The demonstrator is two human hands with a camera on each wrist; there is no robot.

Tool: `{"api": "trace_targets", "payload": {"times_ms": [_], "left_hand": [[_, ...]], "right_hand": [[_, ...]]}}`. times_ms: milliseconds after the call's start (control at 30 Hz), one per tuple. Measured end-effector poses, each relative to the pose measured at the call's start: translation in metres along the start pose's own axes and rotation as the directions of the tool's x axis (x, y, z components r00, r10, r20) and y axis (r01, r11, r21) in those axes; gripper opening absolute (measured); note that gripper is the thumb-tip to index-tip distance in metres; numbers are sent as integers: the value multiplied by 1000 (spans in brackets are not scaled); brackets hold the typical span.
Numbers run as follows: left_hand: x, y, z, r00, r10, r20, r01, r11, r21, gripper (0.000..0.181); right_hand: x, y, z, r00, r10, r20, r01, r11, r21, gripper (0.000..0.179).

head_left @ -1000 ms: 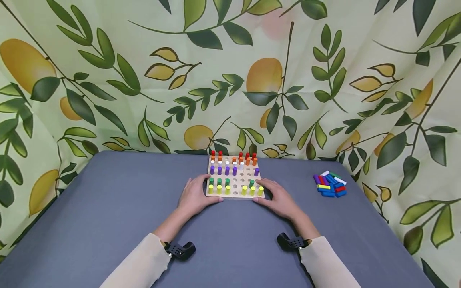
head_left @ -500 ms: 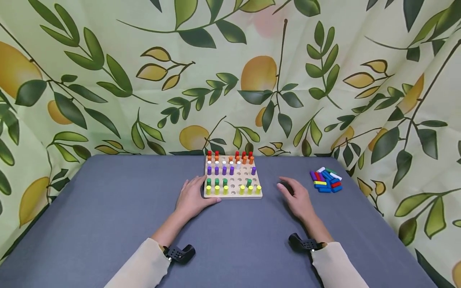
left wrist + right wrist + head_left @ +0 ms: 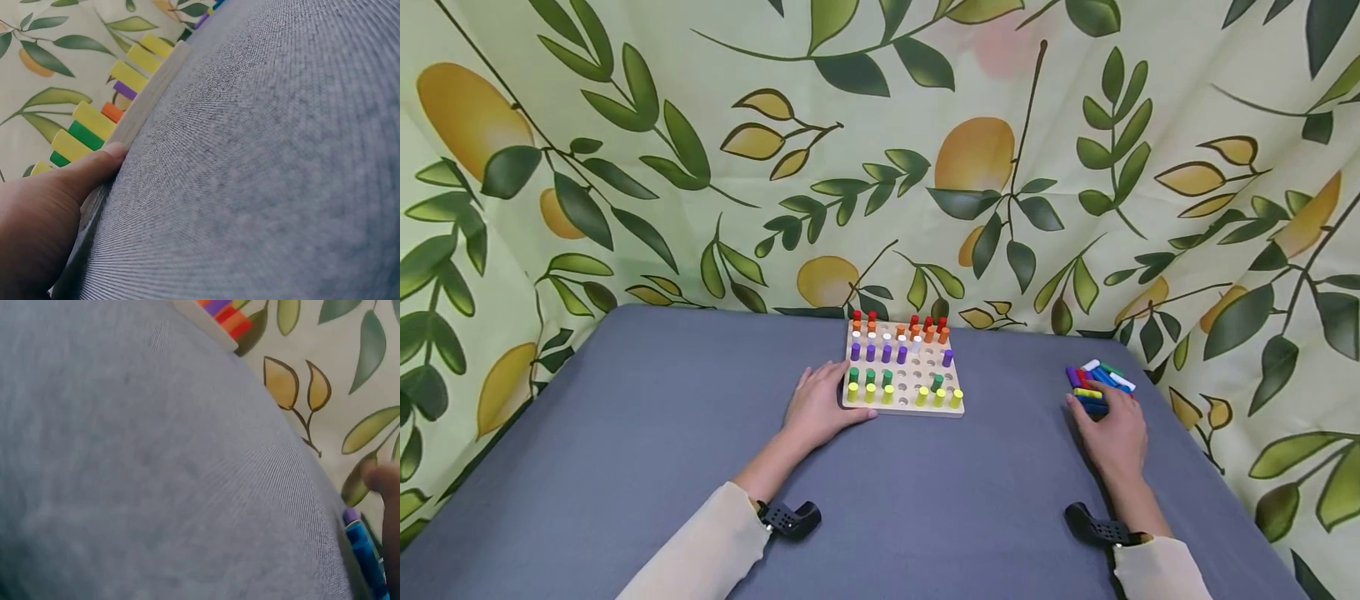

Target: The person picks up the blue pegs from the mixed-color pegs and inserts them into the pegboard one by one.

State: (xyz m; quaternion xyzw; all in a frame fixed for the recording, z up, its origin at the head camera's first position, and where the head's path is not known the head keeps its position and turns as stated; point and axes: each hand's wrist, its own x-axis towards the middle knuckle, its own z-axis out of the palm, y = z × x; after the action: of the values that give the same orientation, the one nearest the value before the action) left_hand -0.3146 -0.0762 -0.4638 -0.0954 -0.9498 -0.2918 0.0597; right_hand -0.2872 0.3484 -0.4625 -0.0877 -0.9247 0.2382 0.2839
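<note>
A pale wooden pegboard stands at the far middle of the table, with rows of red, orange, white, purple, green and yellow pegs upright in its holes. Several holes are bare. My left hand holds the board's near left corner, thumb along the front edge and fingers at the left side. In the left wrist view, the thumb presses that edge beside the yellow pegs. Over a loose heap of pegs at the right, my right hand reaches with thumb and fingers apart. It partly hides blue pegs below a yellow one.
A grey cloth covers the table. Behind it hangs a curtain printed with leaves and fruit, close to the board's far edge. The heap lies near the table's right edge.
My right hand has let go of the board's right side and moved right to the heap of pegs. My left hand has kept its hold on the board.
</note>
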Motion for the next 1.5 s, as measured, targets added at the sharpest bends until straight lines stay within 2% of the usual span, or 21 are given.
{"api": "trace_targets", "payload": {"times_ms": [100,167,467,600,833,1200,1300,1500], "left_hand": [[1,0,2,1000,6,-10,-6,1000,5,98],[1,-1,2,1000,4,-14,-4,1000,8,98],[-1,-1,3,1000,7,1,-7,1000,0,97],[0,0,3,1000,0,11,0,1000,4,97],[1,2,2,1000,7,10,-7,1000,12,95],[-2,3,3,1000,8,28,-8,1000,5,95],[-3,4,3,1000,8,29,-8,1000,4,96],[-2,4,2,1000,12,27,-13,1000,17,95]], "right_hand": [[-1,5,-3,994,107,-5,-107,994,-28,50],[-2,6,-2,989,146,-5,-146,988,-51,50],[-4,11,-1,977,213,27,-211,976,-59,42],[-1,11,-1,975,220,44,-218,975,-51,37],[1,10,-5,986,159,52,-159,987,-5,33],[-1,14,1,992,44,122,-39,998,-39,26],[-1,12,2,987,-21,158,27,999,-34,26],[-1,6,4,966,-155,209,153,988,27,24]]}}
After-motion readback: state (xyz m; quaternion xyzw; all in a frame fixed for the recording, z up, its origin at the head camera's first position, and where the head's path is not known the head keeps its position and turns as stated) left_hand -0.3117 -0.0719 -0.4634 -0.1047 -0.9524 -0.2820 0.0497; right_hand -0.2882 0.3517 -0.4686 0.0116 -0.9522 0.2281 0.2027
